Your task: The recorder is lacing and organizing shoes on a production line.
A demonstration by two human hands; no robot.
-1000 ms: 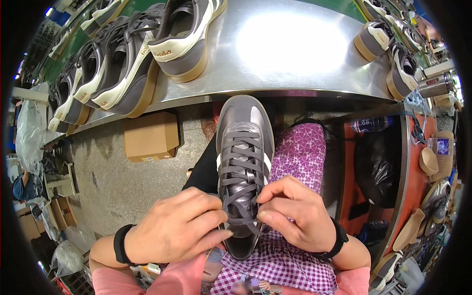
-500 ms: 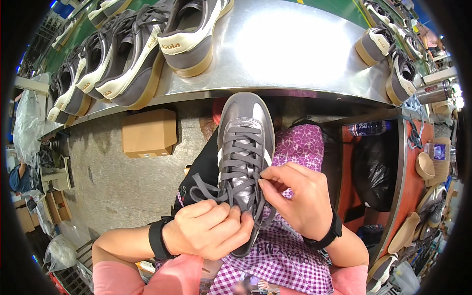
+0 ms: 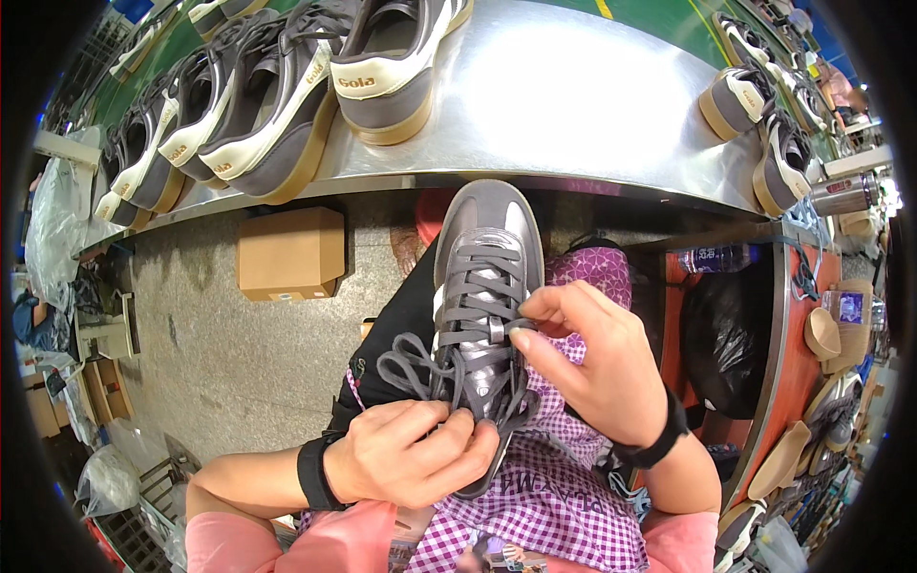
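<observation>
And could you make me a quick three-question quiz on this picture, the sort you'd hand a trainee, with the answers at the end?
1. Which way does the toe of the grey shoe between the hands point?
A) toward the person's body
B) toward the metal table
C) toward the picture's left edge

2. True or false: the cardboard box is on the floor, to the left of that shoe.

3. Which of the person's hands is nearer the toe?

Key:
1. B.
2. True.
3. The right hand; the left hand is lower down, nearer the heel end.
</observation>
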